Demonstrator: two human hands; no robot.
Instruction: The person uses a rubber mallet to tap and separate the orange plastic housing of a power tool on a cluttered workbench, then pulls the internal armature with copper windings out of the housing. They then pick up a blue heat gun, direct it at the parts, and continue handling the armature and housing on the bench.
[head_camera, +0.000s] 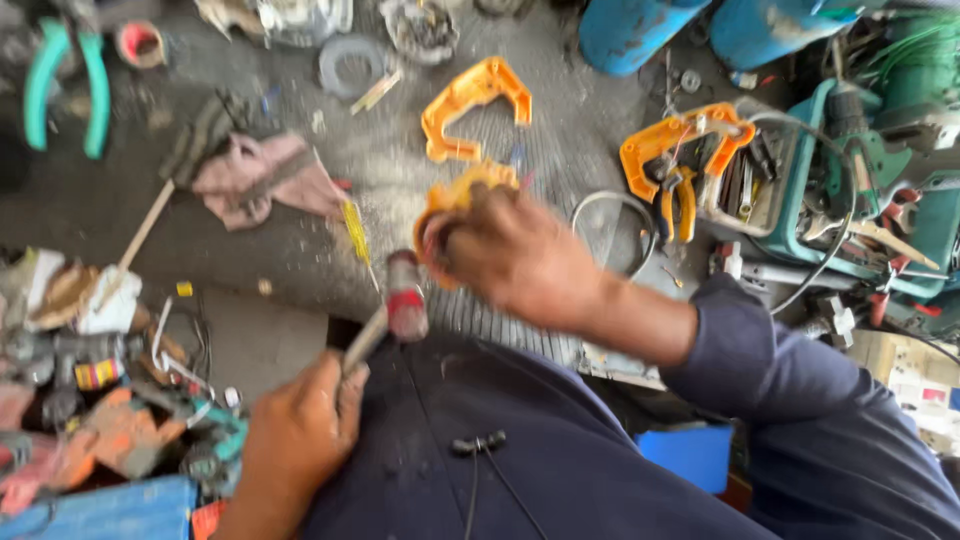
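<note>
Gripping small hammer (400, 300) in left hand (295, 435); right hand (510, 255) clenched on orange housing part (455, 200). Second orange shell (475, 105) at 12 o'clock, yellow screwdriver (357, 235) at 9.

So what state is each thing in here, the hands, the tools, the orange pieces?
left hand: closed around the hammer handle.
small hammer: held, head raised next to the orange part.
right hand: gripping an orange part, blurred.
orange part in hand: held, mostly covered.
orange handle shell: lying loose on the floor.
yellow screwdriver: lying flat.
pink rag: crumpled.
green pliers: handles spread apart.
</note>
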